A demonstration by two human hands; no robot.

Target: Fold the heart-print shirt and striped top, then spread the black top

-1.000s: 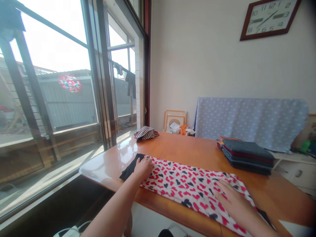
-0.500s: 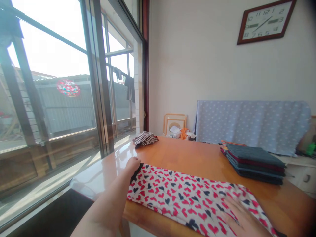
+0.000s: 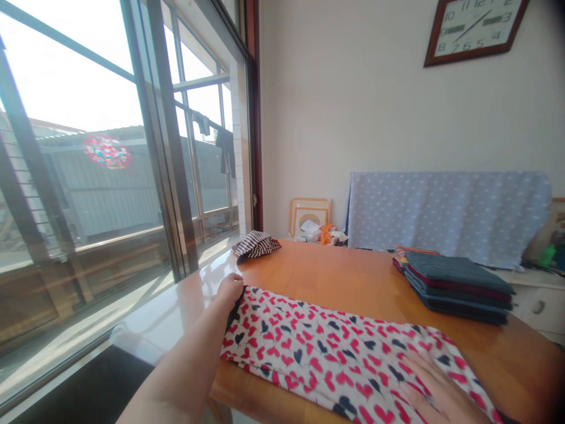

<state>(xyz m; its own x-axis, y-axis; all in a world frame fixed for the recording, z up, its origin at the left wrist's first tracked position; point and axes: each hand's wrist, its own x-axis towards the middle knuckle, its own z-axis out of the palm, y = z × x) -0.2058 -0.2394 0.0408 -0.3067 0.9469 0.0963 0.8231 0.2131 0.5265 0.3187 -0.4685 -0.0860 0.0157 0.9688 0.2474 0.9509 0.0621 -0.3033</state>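
A white garment (image 3: pixel 304 353) printed with red and dark hearts lies folded into a long strip across the wooden table. My left hand (image 3: pixel 231 287) is closed at its far left corner, gripping the black band along that end. The fingertips there are mostly hidden from me. At the lower right, my right hand (image 3: pixel 426 383) rests flat on the printed cloth with the fingers stretched out. It looks slightly blurred. Small creases run along the garment's near edge.
On the table's right stands a stack of folded dark clothes (image 3: pixel 459 288). A crumpled striped cloth (image 3: pixel 258 244) sits at the far left corner. Windows (image 3: pixel 110 194) border the table's left side. Behind it hangs a pale blue dotted cover (image 3: pixel 441 212), and a clock (image 3: pixel 477 29) is on the wall.
The view has shifted slightly. My left hand and the garment's banded end appear a little farther left; my right hand stays flat in nearly the same place.
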